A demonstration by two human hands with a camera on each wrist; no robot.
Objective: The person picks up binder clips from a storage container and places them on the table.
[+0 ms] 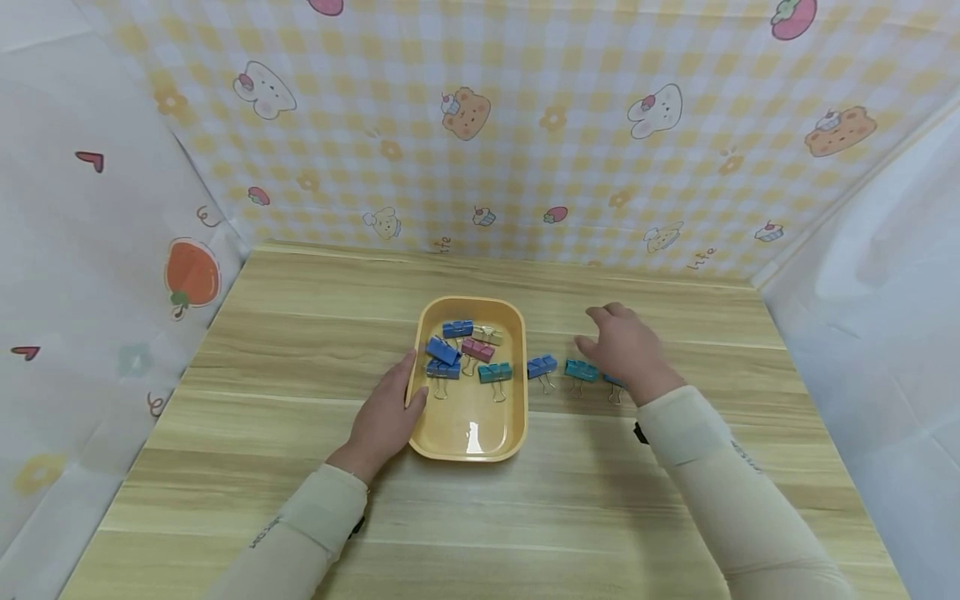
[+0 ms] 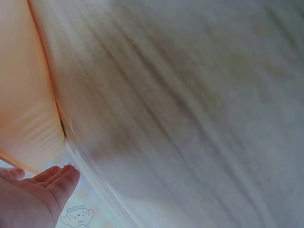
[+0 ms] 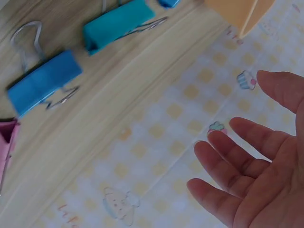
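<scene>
A yellow tray [image 1: 468,433] holds several binder clips: blue ones, a teal clip [image 1: 495,372], a pink clip [image 1: 477,349] and a pale yellow clip [image 1: 487,335]. Along the tray's left side lies my left hand [image 1: 382,425], fingers straight against the outer wall and thumb at the rim. To the right of the tray, a blue clip [image 1: 542,366] and a teal clip [image 1: 581,371] sit in a row on the table. My right hand [image 1: 626,346] hovers at the row's right end, fingers spread with nothing in them, partly covering another blue clip [image 3: 45,81].
At the left edge of the right wrist view, part of a pink clip [image 3: 7,137] shows; the head view hides it. A yellow checked cloth [image 1: 555,167] hangs behind the wooden table [image 1: 480,533]. White sheets [image 1: 67,275] stand at both sides.
</scene>
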